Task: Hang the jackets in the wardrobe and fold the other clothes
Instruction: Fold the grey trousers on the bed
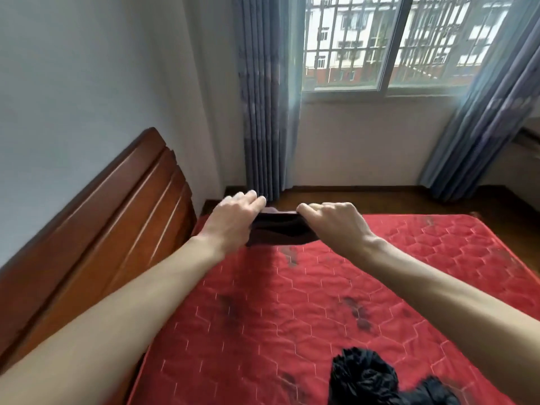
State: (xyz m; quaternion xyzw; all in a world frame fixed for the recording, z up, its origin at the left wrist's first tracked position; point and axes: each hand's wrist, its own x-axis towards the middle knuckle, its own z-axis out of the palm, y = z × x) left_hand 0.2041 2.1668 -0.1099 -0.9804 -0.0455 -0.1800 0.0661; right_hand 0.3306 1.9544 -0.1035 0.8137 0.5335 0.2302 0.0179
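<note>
Bedroom, red quilted mattress (292,317). Near edge: one crumpled black garment (374,381), not yet folded. Mid-air over the far end: one small dark cloth (277,232), stretched between left hand (233,220) and right hand (336,223), both pinching its top edge. Risk: loosened grip drops it, undoing the fold. Beyond: one headboard (102,214), two curtains (263,112), one window (409,42).

Two hands, the left hand (233,219) and the right hand (336,222), are gripping one dark garment (280,230) between them. One black crumpled garment (368,378) is lying well below that grip, and two curtains (263,97) are hanging beyond it.
</note>
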